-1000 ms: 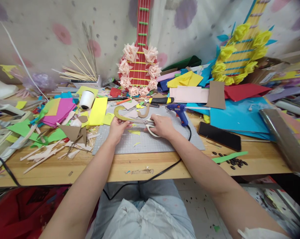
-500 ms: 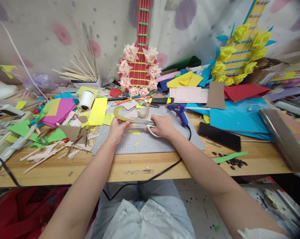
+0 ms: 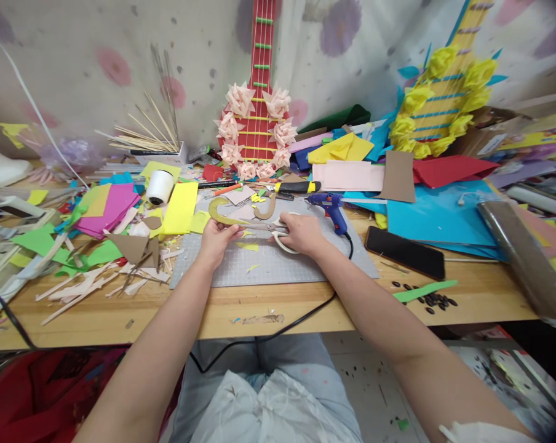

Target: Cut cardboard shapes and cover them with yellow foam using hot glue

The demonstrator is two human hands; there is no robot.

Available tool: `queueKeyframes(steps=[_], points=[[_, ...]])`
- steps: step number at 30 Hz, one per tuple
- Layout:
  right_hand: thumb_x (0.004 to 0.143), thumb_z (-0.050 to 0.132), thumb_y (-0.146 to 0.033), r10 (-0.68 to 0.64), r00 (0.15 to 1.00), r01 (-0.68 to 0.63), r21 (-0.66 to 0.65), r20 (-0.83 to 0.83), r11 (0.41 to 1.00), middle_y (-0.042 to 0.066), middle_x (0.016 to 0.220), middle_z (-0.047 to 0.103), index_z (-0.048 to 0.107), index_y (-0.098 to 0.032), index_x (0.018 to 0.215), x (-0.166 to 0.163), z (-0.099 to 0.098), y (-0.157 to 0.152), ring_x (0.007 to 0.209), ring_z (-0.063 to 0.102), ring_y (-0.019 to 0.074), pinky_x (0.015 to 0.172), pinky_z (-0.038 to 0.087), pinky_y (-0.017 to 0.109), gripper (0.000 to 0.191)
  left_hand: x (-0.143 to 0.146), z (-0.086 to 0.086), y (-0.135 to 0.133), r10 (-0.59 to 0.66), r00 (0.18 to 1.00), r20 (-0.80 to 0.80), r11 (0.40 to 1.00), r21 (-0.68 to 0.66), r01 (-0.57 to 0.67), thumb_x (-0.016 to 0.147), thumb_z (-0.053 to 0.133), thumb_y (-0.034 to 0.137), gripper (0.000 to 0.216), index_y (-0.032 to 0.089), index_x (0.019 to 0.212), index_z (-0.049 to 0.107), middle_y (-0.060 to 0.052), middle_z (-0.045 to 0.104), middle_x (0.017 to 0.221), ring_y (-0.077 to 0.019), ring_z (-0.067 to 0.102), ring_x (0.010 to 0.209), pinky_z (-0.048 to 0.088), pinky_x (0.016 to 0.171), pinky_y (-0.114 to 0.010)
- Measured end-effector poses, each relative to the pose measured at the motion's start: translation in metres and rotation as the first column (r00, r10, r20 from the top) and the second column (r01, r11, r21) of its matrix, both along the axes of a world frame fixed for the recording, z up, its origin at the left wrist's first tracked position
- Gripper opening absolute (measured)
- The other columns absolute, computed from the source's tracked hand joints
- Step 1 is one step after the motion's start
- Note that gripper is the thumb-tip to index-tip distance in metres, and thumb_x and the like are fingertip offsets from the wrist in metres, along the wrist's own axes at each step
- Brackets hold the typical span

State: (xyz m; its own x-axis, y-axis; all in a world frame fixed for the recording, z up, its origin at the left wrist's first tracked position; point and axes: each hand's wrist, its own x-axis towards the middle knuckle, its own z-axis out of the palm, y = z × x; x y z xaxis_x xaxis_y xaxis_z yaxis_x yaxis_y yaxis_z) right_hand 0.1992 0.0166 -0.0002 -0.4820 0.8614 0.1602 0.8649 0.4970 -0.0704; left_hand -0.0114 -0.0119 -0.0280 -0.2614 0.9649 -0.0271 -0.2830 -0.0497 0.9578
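Cardboard curve [image 3: 220, 215] is pinched in the left hand [image 3: 217, 237] over the grey mat [image 3: 278, 267]. Right hand [image 3: 301, 232] is closed through the scissors [image 3: 265, 226], blades pointing to 9 o'clock at the curve. Glue gun [image 3: 332, 206] lies at 2 o'clock of it

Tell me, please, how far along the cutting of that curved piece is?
Done: most of the curved piece already has its crescent outline, and yellow offcuts lie on the grey mat. In hand: the left hand holds the piece while the right hand works the scissors at its end. Left: apparently only that last trim; the hand hides how much.
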Motion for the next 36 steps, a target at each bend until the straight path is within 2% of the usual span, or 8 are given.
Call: queueKeyframes(steps=[13, 29, 36], points=[[0.078, 0.045, -0.059, -0.003, 0.999, 0.003, -0.001, 0.044, 1.000, 0.005, 0.091, 0.069, 0.054, -0.022, 0.095, -0.0004, 0.0000, -0.0015, 0.079, 0.062, 0.0209, 0.057, 0.027, 0.028, 0.042, 0.0008, 0.0019, -0.0003, 0.000, 1.000, 0.027, 1.000, -0.011, 0.000, 0.051, 0.076, 0.016, 0.040, 0.015, 0.083, 0.052, 0.000, 0.064, 0.076, -0.0126, 0.064, 0.066, 0.055, 0.065, -0.028], [0.076, 0.045, -0.061, 0.019, 1.000, -0.019, -0.024, -0.015, 1.000, 0.005, 0.081, 0.069, 0.054, -0.022, 0.092, 0.0018, -0.0078, 0.0023, 0.071, 0.060, 0.0203, 0.055, 0.023, 0.028, 0.044, 0.0008, 0.0013, -0.0009, -0.008, 1.000, 0.011, 1.000, -0.017, 0.009, 0.052, 0.075, 0.016, 0.041, 0.015, 0.085, 0.051, 0.000, 0.065, 0.076, -0.0128, 0.064, 0.069, 0.056, 0.065, -0.027], [0.078, 0.044, -0.059, 0.013, 1.000, -0.013, -0.032, 0.013, 0.999, 0.005, 0.082, 0.069, 0.056, -0.022, 0.094, 0.0021, -0.0058, 0.0024, 0.072, 0.059, 0.0197, 0.056, 0.024, 0.027, 0.042, 0.0003, 0.0007, -0.0009, -0.020, 1.000, 0.018, 1.000, -0.009, 0.020, 0.052, 0.077, 0.017, 0.042, 0.016, 0.085, 0.051, 0.000, 0.065, 0.077, -0.0130, 0.065, 0.070, 0.056, 0.065, -0.027]])
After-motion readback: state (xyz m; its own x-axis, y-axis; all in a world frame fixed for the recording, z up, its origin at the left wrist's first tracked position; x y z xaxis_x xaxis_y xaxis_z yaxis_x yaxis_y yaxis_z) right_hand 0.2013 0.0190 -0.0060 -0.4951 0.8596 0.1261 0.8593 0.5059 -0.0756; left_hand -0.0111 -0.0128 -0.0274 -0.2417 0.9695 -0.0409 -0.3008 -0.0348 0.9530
